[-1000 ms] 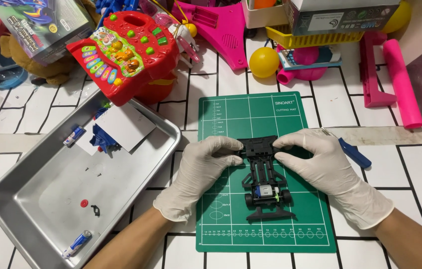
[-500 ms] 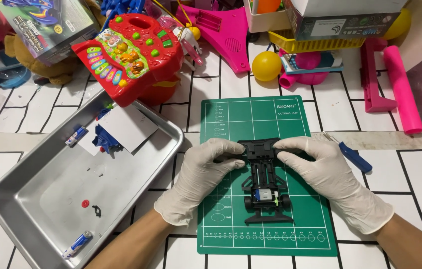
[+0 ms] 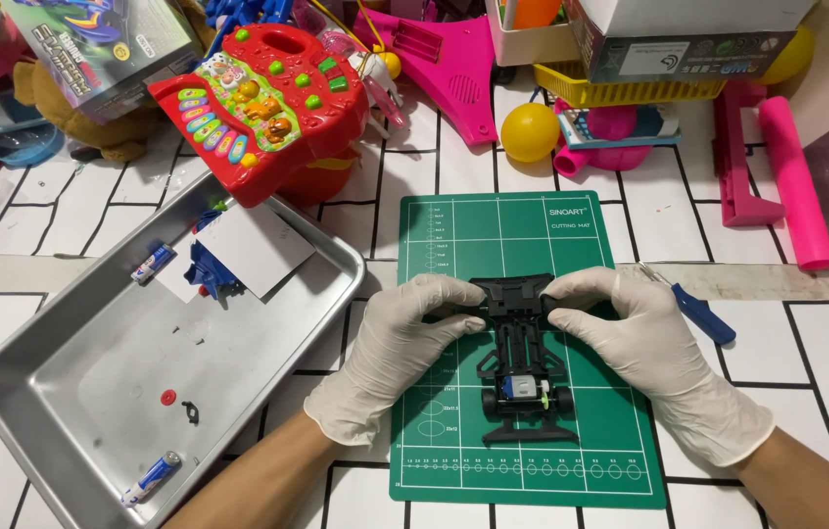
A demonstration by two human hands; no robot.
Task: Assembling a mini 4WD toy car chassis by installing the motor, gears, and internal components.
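Note:
A black toy car chassis (image 3: 522, 367) with a small motor at its rear lies on a green cutting mat (image 3: 522, 245). My left hand (image 3: 400, 348), in a white glove, grips the front left end of the chassis. My right hand (image 3: 649, 358), also gloved, grips the front right end. Both rear wheels rest on the mat near me. The front wheels are hidden under my fingers.
A metal tray (image 3: 91, 392) at the left holds batteries, a white card, a blue part and small bits. A blue screwdriver (image 3: 693, 313) lies right of the mat. A red toy keyboard (image 3: 267, 93), a yellow ball (image 3: 530, 130), pink toys and boxes crowd the back.
The view has shifted slightly and the chassis now sits a little nearer me on the mat. Both hands have kept their grip on its front end.

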